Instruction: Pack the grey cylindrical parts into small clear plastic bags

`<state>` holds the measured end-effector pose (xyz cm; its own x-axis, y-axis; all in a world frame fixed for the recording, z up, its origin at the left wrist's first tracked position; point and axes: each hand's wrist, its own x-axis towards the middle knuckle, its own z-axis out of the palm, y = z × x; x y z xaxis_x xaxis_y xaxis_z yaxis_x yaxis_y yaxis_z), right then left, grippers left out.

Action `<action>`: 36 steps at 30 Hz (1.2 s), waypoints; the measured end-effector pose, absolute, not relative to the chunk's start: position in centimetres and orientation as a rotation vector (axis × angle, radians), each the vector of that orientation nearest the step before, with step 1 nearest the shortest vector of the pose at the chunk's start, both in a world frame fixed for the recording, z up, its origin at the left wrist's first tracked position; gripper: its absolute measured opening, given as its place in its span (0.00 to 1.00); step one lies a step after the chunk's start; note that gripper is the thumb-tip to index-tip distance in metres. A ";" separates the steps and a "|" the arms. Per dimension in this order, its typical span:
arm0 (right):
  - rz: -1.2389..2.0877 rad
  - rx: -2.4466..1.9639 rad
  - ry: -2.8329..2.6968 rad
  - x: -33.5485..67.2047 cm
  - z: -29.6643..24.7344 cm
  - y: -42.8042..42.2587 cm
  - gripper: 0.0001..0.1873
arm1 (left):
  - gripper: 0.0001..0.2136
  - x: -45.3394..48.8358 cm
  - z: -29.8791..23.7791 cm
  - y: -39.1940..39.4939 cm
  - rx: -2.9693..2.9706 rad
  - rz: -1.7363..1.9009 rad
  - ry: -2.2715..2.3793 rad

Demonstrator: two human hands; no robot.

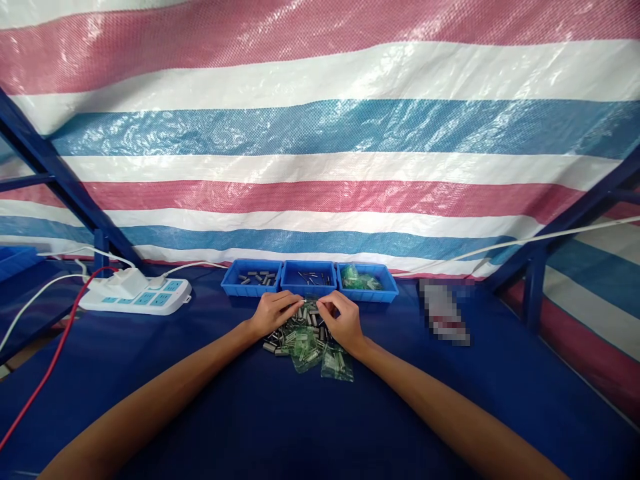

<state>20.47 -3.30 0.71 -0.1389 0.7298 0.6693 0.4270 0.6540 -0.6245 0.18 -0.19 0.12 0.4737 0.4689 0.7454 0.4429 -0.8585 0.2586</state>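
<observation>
My left hand (273, 313) and my right hand (345, 323) face each other above a heap of small metal pieces (271, 347). The fingertips of each are pinched together. Between them is a small, shiny, pale item (311, 302), too small to name. Short grey cylinders and thin dark pins show in the heap. A clear bag with green contents (305, 343) lies on the heap's near side. Beside it, closer to me, is another small clear bag (337, 363) with metal pieces in it. My fingers cover part of the heap.
Behind the heap stand a left blue bin (250, 291) with grey cylinders, a middle bin (309, 289) with thin pins, and a right bin (367, 295) with green bags. A white power strip (150, 303) with cables lies left. A blurred object (444, 312) lies right.
</observation>
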 end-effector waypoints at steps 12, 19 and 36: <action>0.396 -0.949 -1.752 20.6 0.8 -3.2 0.08 | 0.07 0.2 0.4 -0.4 2.661 1.320 0.844; 0.438 -0.902 -1.690 20.5 0.6 -3.2 0.08 | 0.08 0.3 0.4 -0.4 2.650 1.351 0.815; 0.420 -0.893 -1.674 20.6 0.5 -3.3 0.07 | 0.07 0.1 0.2 -0.1 2.619 1.300 0.826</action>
<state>20.57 -3.33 0.54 -0.0754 0.7412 0.6670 0.3387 0.6482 -0.6820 0.08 -0.11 0.20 0.4873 0.5112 0.7079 0.4231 -0.8474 0.3207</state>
